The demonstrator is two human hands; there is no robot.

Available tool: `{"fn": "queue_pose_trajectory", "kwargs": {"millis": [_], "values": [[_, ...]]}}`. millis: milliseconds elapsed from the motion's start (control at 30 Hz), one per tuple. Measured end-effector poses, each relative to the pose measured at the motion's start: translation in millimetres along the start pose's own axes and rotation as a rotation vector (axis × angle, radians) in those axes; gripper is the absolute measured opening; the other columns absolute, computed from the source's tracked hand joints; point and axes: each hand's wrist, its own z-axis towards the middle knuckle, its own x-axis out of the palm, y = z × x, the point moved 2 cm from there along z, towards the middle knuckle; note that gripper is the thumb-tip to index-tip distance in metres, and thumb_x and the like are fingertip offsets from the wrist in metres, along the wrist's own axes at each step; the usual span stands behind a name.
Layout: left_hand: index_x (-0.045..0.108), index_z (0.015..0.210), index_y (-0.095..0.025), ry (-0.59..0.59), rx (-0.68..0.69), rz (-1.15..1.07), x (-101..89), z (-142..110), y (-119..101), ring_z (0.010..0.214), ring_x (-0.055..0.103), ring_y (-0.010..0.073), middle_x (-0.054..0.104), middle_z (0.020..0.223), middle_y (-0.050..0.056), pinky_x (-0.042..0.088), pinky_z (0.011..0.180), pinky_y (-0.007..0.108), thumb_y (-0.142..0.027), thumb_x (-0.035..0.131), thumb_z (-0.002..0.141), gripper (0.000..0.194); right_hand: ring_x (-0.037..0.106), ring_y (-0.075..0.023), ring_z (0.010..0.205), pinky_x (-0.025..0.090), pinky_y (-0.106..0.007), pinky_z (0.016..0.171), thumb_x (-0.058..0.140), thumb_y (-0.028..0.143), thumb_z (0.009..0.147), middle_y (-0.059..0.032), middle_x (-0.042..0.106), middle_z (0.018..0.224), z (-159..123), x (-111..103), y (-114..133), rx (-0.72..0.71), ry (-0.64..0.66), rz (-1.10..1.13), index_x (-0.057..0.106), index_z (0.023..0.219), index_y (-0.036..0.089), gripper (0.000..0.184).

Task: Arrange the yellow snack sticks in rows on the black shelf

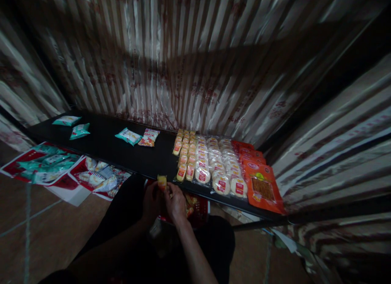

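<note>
Over my lap, at the table's front edge, my right hand [176, 201] is closed with a small yellow-wrapped snack packet [162, 181] at its fingertips. My left hand [151, 200] is in shadow on the packet's other side, its fingers curled against it. Below my right hand, a red bag [200, 212] lies open on my lap with more yellow-orange packets inside. Just beyond, small yellow snack packets [181, 172] stand in rows on the black table [152, 159]. To their right are rows of round white crackers in clear wrappers [220, 185].
Orange snack bags [262, 184] overlap at the table's right end. Several teal-and-white packets [128, 136] and one red-and-white packet [149, 137] lie farther left. Open bags of teal packets [45, 164] and white-blue packets [100, 178] sit below the front edge. Striped curtains [171, 72] hang behind.
</note>
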Motion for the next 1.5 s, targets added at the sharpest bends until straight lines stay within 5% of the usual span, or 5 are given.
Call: {"fn": "queue_pose_trajectory", "kwargs": {"millis": [433, 833, 1100, 1500], "values": [[0.056, 0.113, -0.02, 0.027, 0.091, 0.048, 23.1, 68.2, -36.4, 0.093, 0.059, 0.0163, 0.057, 0.108, 0.007, 0.049, 0.086, 0.031, -0.023, 0.041, 0.084, 0.032, 0.059, -0.0208, 0.106, 0.044, -0.036, 0.095, 0.038, 0.018, 0.085, -0.0116, 0.063, 0.118, 50.0, -7.5, 21.9, -0.098, -0.079, 0.003, 0.053, 0.126, 0.016, 0.044], [0.055, 0.116, -0.02, 0.016, 0.148, 0.075, 58.4, 114.3, -22.6, 0.088, 0.059, 0.0158, 0.058, 0.101, 0.006, 0.051, 0.08, 0.029, -0.023, 0.045, 0.084, 0.034, 0.061, -0.0202, 0.098, 0.045, -0.034, 0.092, 0.035, 0.015, 0.084, -0.014, 0.066, 0.106, 90.1, -2.4, 13.0, -0.126, -0.112, 0.025, 0.057, 0.118, 0.012, 0.04], [0.056, 0.118, -0.022, 0.056, 0.136, 0.115, 73.0, 130.1, -17.4, 0.085, 0.059, 0.0149, 0.058, 0.099, 0.005, 0.049, 0.079, 0.027, -0.022, 0.043, 0.085, 0.036, 0.061, -0.0198, 0.089, 0.047, -0.03, 0.083, 0.03, 0.014, 0.086, -0.0142, 0.064, 0.094, 108.1, -2.3, 11.2, -0.18, -0.052, -0.096, 0.061, 0.1, 0.011, 0.034], [0.057, 0.113, -0.019, 0.121, 0.133, 0.025, 87.0, 138.0, -27.4, 0.096, 0.058, 0.0162, 0.06, 0.101, 0.005, 0.046, 0.091, 0.029, -0.014, 0.047, 0.078, 0.037, 0.061, -0.0232, 0.1, 0.047, -0.033, 0.086, 0.034, 0.007, 0.082, -0.0187, 0.064, 0.108, 120.2, 0.6, 7.5, -0.11, 0.029, -0.2, 0.056, 0.118, 0.007, 0.042]]}}
